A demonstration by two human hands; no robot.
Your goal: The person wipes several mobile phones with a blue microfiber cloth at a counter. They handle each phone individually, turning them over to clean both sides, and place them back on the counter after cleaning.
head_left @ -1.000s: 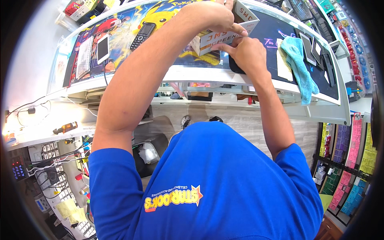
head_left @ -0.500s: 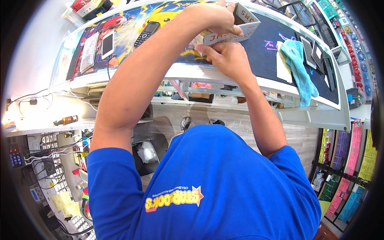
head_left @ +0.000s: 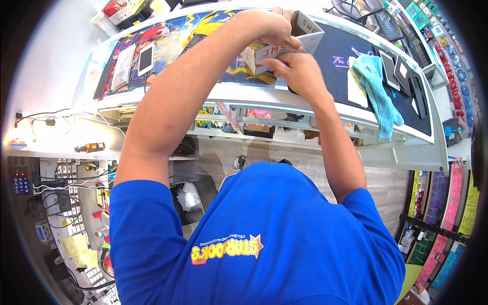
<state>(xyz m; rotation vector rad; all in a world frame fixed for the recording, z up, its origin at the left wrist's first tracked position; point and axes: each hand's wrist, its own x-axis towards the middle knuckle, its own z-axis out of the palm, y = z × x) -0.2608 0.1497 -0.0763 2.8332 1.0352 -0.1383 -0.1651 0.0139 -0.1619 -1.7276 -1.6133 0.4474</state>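
Note:
At the far edge of the table's middle I hold a small light-grey cardboard box (head_left: pixel 310 41) with red-brown print, its upper side open. My left hand (head_left: pixel 279 30) reaches over it from the left, its fingers bent around the top of the carton. Below it, my right hand (head_left: pixel 301 75) pinches the near lower side, with thumb and fingers against the cardboard. Whatever lies inside is hidden from me. A white phone (head_left: pixel 146 59) rests on the mat left of my left forearm, and a dark phone (head_left: pixel 192 44) is partly covered by that forearm.
On the right of the counter lie a turquoise cloth (head_left: pixel 376 86) and several dark phones (head_left: pixel 390 70). A black mesh basket (head_left: pixel 387 24) stands behind. A bubble-wrap sheet (head_left: pixel 123 67) lies at left. Below the counter's front edge are open shelves (head_left: pixel 259 128).
The box has tipped slightly, and my right hand now covers more of its printed near panel. The whole view has shifted a little, and my left forearm hides more of the dark phone.

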